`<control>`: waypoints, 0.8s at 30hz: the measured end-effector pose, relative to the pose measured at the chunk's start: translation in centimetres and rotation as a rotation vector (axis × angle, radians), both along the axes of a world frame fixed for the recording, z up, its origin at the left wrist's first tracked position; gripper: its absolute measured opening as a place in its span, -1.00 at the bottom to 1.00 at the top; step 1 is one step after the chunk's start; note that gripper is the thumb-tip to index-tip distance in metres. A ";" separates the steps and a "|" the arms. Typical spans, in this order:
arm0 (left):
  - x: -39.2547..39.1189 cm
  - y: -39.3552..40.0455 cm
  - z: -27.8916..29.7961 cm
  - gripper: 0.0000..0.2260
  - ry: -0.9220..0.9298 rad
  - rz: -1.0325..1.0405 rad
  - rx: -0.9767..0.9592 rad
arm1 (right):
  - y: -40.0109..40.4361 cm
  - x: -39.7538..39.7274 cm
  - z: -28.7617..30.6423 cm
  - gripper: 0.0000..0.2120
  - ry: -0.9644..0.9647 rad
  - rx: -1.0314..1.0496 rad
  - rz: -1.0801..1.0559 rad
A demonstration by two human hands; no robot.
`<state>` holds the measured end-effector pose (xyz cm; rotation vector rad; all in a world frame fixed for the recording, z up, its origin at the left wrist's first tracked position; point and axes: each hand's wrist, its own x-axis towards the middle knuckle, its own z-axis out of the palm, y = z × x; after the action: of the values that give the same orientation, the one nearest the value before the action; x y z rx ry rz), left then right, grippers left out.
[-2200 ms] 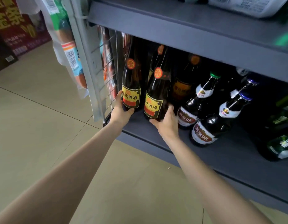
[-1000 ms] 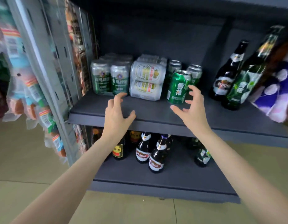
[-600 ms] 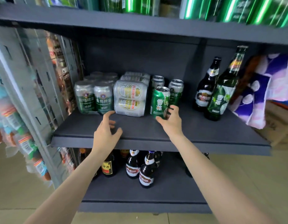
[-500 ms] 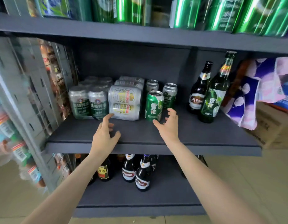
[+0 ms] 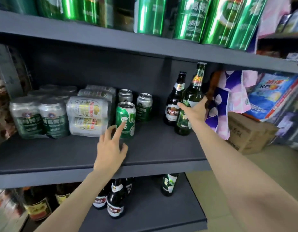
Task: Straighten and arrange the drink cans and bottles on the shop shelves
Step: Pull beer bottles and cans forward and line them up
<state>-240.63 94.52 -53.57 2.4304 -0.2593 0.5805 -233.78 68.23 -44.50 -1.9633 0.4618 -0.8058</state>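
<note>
On the middle shelf point(image 5: 161, 153), my right hand point(image 5: 194, 110) grips the tall green bottle point(image 5: 191, 96) around its body. A dark brown bottle point(image 5: 175, 101) stands just to its left, touching it. My left hand point(image 5: 109, 148) hovers with fingers spread in front of a green can point(image 5: 126, 118); its index fingertip reaches the can's front. Two silver-green cans point(image 5: 144, 107) stand behind that can. Wrapped packs of cans point(image 5: 89, 113) and a further pack of silver-green cans point(image 5: 39, 118) fill the shelf's left side.
Green cans point(image 5: 186, 17) line the top shelf. Dark bottles point(image 5: 115, 201) and a green bottle point(image 5: 169, 185) stand on the lower shelf. A purple-and-white bag point(image 5: 220, 101), blue packets point(image 5: 272, 96) and a cardboard box point(image 5: 248, 131) sit to the right of the shelving.
My right hand left the green can, moved right and took hold of the tall green bottle. My left hand shifted right to the green can's front. The view rose from the lower shelf.
</note>
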 end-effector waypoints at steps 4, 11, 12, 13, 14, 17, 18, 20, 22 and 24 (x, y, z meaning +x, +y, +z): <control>0.1 -0.5 0.1 -0.35 0.055 0.028 0.067 | 1.2 -1.1 0.5 -0.26 -0.049 0.045 -0.046; -0.4 -0.3 0.4 -0.38 0.044 0.018 0.066 | 3.0 -6.6 -1.7 -0.22 -0.256 0.006 0.154; -0.4 -0.2 0.5 -0.41 0.036 0.026 0.041 | 3.3 -7.8 -1.4 -0.23 -0.263 -0.008 0.188; -0.5 -0.2 0.5 -0.44 0.015 0.033 0.022 | 3.5 -9.4 -0.9 -0.24 -0.267 -0.012 0.230; -0.6 -0.3 0.6 -0.49 -0.024 0.034 0.014 | 3.6 -11.1 -0.2 -0.25 -0.279 -0.029 0.277; -1.3 -0.4 0.3 -0.59 -0.194 -0.017 0.049 | 3.3 -16.6 1.7 -0.25 -0.268 -0.124 0.401; -1.7 -0.4 0.0 -0.62 -0.243 -0.025 0.082 | 3.2 -18.4 2.0 -0.25 -0.252 -0.143 0.442; -3.1 -0.2 -1.3 -0.64 -0.327 -0.008 0.181 | 3.2 -21.6 1.9 -0.25 -0.177 -0.168 0.505; -4.8 0.2 -3.4 -0.66 -0.401 0.010 0.268 | 3.2 -24.0 0.2 -0.21 -0.078 -0.164 0.551; -6.2 0.7 -5.4 -0.65 -0.422 0.010 0.313 | 3.2 -25.6 -2.9 -0.23 0.021 -0.153 0.582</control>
<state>-246.86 95.22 -58.93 2.5814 -0.5468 1.1317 -259.42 71.44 -47.35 -2.0919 -0.1697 -0.4547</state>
